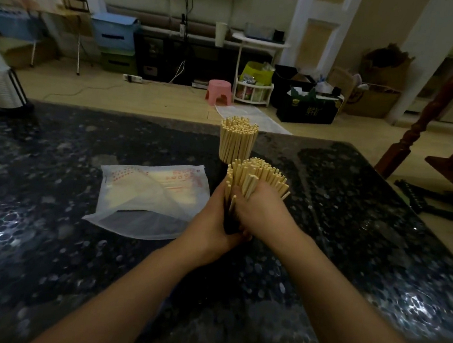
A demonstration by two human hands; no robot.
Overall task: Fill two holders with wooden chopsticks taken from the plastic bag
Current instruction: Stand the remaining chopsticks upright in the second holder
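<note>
dim room | wood floor [150, 96] | pink stool [219, 88] | blue crates [114, 31]

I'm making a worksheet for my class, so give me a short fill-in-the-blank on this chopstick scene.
1. Both hands, the left hand and the right hand, grip the ____ bundle of chopsticks.
2. The farther bundle stands ____ on the dark table.
3. The plastic bag lies to the ____ of the hands.
4. The stool on the floor is ____.

Missing words: nearer; upright; left; pink
</note>
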